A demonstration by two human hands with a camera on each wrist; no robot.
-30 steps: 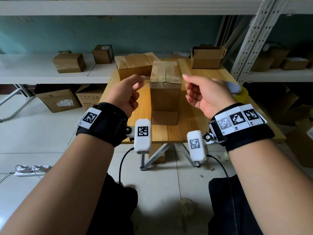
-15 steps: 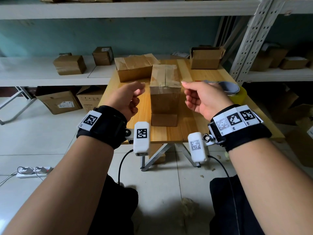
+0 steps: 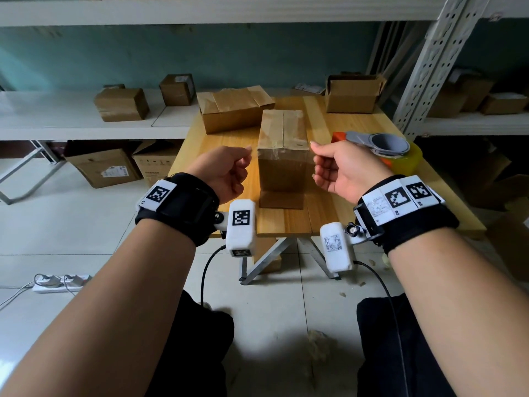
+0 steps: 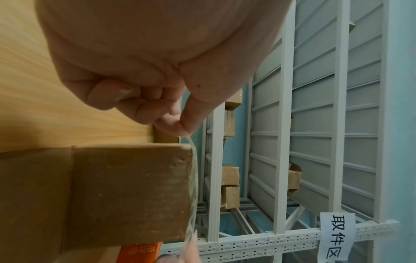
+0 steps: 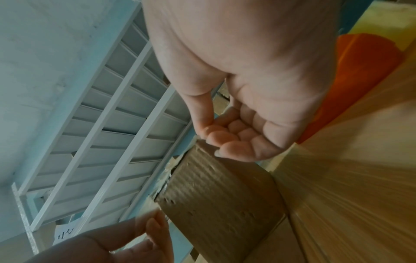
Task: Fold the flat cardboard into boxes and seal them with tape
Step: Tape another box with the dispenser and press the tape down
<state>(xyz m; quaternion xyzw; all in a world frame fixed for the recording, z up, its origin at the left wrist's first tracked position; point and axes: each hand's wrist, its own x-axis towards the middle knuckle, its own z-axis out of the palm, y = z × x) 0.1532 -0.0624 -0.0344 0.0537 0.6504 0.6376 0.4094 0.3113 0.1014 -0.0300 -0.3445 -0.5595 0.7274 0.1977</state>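
A tall cardboard box (image 3: 283,173) stands upright on the wooden table (image 3: 286,222), its top flaps taped over. A strip of clear tape (image 3: 270,154) stretches across the box's near top edge between my hands. My left hand (image 3: 246,156) pinches the strip's left end between thumb and forefinger. My right hand (image 3: 315,150) pinches its right end at the box corner. In the left wrist view the tape (image 4: 195,160) runs from the pinch (image 4: 183,130) along the box (image 4: 126,192) edge. The right wrist view shows my right hand (image 5: 202,137) at the box (image 5: 220,192) corner.
A tape dispenser (image 3: 380,144) with an orange handle and a yellow roll lies on the table behind my right hand. A sealed box (image 3: 234,110) and an open box (image 3: 353,93) stand at the table's far end. White shelving (image 3: 57,121) with more boxes surrounds the table.
Both hands have sunk a little toward me with the tape still stretched between them. The tape dispenser now shows behind my right hand.
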